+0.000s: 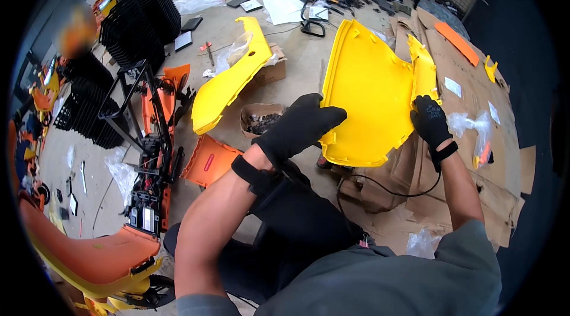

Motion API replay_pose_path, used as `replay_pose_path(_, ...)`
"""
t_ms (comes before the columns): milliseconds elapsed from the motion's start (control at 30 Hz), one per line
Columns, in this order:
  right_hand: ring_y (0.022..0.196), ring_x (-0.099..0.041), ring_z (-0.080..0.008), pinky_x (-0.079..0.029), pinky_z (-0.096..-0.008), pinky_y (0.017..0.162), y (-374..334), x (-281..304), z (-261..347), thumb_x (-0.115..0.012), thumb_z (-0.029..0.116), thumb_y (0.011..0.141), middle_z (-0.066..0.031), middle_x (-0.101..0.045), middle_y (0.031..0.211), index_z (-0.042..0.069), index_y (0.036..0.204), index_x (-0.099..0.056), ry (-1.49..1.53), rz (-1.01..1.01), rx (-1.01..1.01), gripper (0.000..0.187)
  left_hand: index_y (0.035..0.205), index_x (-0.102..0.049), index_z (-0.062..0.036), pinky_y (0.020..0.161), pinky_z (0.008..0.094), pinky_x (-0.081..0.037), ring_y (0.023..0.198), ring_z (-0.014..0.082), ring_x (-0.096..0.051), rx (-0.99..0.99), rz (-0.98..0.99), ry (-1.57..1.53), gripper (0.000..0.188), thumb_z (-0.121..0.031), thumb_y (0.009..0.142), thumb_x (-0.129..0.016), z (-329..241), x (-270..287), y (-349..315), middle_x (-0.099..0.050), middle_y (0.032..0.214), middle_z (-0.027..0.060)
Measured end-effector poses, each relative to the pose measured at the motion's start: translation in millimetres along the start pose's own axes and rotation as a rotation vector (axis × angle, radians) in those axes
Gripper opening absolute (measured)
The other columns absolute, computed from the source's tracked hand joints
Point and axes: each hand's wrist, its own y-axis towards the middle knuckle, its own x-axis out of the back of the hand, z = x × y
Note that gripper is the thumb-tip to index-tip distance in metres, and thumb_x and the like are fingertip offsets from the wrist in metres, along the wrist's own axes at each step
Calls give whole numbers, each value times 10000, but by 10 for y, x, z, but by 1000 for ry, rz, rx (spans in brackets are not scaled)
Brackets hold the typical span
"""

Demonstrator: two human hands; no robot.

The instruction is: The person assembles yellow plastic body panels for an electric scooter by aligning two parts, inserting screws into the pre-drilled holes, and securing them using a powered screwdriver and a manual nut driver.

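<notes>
A large yellow plastic body panel (369, 93), its raised rim and small clips showing, is held up in front of me. My left hand (304, 128), in a black glove, is closed on its left edge with the thumb on its face. Along the panel's right side runs a narrower yellow plastic strip (423, 72). My right hand (430, 121), also black-gloved, is closed around the strip's lower end, beside the big panel's edge. Whether strip and panel are joined, I cannot tell.
Another yellow panel (231, 81) leans near a cardboard box (274, 65). A small box of dark parts (261, 119) and an orange panel (209, 160) lie left of my knees. A black vehicle frame (151, 155) stands further left. Flattened cardboard (475, 108) covers the floor at right.
</notes>
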Motion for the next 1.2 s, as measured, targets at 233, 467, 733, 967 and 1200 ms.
replay_pose_path(233, 831, -581, -329, -491, -408, 717, 535, 186, -347, -567, 76, 792, -150, -603, 862, 45, 907, -584, -235, -534, 43, 121, 1199, -567, 54, 818, 273, -466, 968, 163, -578, -17, -162, 9, 485, -275, 858, -671, 158, 355, -301, -625, 1058, 120)
replay_pose_path(467, 948, -573, -335, -504, -443, 759, 561, 311, -1156, -517, 52, 813, -114, -597, 979, 110, 986, -608, -517, -158, -167, 204, 989, -620, 79, 723, 253, -443, 810, 147, -569, -133, -351, -14, 331, -223, 856, -606, 362, 956, -751, -618, 890, 76)
replay_pose_path(733, 907, -585, -355, -479, -431, 772, 715, 510, -1818, -499, 2, 800, -145, -626, 984, 80, 1011, -636, -708, -565, 61, 263, 1199, -528, 69, 852, 277, -454, 973, 171, -587, -92, -669, -161, 408, -185, 882, -573, 941, 1824, -1599, -617, 1069, 112)
replay_pose_path(967, 790, -644, -337, -505, -414, 728, 484, -627, -2818, -660, 195, 706, -164, -673, 790, 67, 723, -678, -404, 198, -271, 130, 1240, -491, 82, 856, 272, -459, 964, 168, -601, 15, -688, -110, 464, -209, 884, -553, 1450, 2046, -2194, -631, 1076, 118)
replay_pose_path(1200, 855, -612, -394, -484, -469, 741, 1041, -117, -2097, -634, 273, 789, -220, -641, 864, 7, 800, -628, -323, 93, -23, 267, 1287, -475, 61, 906, 292, -443, 1018, 183, -582, 65, -652, -171, 498, -184, 864, -567, 2120, 2057, -2555, -603, 1156, 109)
